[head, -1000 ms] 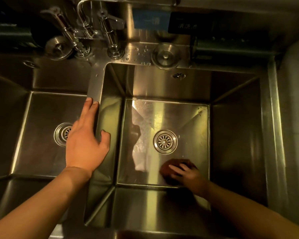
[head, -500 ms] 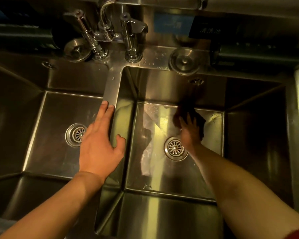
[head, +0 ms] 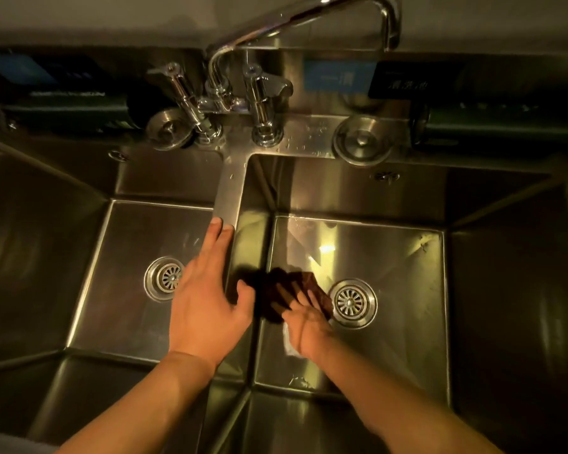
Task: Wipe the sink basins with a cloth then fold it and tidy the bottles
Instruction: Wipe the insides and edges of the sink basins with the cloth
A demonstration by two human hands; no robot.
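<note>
A dark brown cloth [head: 318, 291] lies on the floor of the right basin [head: 404, 348], just left of its drain [head: 353, 303]. My right hand [head: 304, 322] presses on the cloth with straight, spread fingers. My left hand [head: 207, 296] rests flat on the steel divider [head: 228, 198] between the two basins, fingers pointing away from me, thumb over the right basin's side. The left basin [head: 118, 309] holds nothing but its drain [head: 166, 278]. No bottles are recognisable in the dark.
A chrome faucet [head: 230, 93] with two handles stands behind the divider, its spout [head: 387, 18] arching to the upper right. Two round steel stoppers [head: 361, 140] lie on the back ledge. Dark shelves run along the back wall.
My right hand has swept the cloth from the basin's near edge to its far edge and then back to the left of the drain. My left hand stayed on the divider.
</note>
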